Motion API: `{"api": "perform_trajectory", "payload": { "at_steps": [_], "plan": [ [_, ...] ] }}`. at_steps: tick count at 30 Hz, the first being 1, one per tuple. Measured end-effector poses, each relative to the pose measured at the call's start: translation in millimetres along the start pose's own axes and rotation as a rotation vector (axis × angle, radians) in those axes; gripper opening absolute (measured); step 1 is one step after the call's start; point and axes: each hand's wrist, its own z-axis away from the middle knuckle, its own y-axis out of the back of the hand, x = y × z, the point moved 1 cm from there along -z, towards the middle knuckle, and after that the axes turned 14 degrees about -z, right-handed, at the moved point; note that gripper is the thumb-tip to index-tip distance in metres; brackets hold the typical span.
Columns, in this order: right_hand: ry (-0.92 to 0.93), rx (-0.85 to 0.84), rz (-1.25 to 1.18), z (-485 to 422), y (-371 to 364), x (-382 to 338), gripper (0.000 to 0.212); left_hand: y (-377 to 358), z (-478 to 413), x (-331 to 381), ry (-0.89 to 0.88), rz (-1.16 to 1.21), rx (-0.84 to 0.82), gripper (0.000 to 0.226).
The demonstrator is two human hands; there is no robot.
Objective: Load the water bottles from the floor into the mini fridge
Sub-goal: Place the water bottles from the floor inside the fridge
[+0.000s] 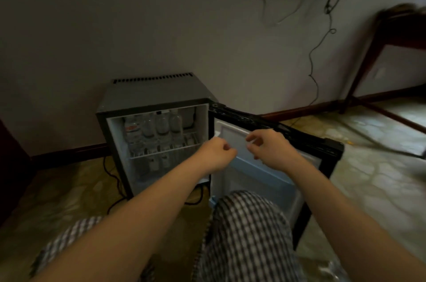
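Note:
A small dark mini fridge (pixel 147 95) stands against the wall with its door (pixel 265 166) swung open to the right. Several clear water bottles (pixel 156 127) stand upright on its upper wire shelf, and more show dimly below. My left hand (pixel 219 152) hovers in front of the fridge's right edge, fingers curled with nothing in them. My right hand (pixel 267 145) is in front of the door's inner panel, fingers loosely bent and apart, holding nothing. No bottles show on the floor.
My knees in checked fabric (pixel 249 231) fill the foreground. Black cables (pixel 113 178) run on the floor left of the fridge, and others hang down the wall (pixel 313 62). A wooden table leg (pixel 359 74) stands at right. A dark object (pixel 11 166) sits far left.

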Motion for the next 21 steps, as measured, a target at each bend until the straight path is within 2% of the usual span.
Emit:
{"api": "perform_trajectory", "payload": {
  "at_steps": [7,12,14,21],
  "plan": [
    [-0.091,0.043,-0.055,91,52,60,0.026,-55,47,85,-0.159,0.000,-0.122,0.027],
    [-0.160,0.090,-0.060,150,59,114,0.023,-113,68,112,-0.225,0.007,-0.156,0.019],
    [-0.226,0.092,-0.065,167,54,140,0.025,-137,75,113,-0.229,0.020,-0.157,0.023],
    [-0.545,0.137,0.044,251,25,252,0.027,-226,97,120,-0.273,0.002,-0.351,0.025]
  ]
}}
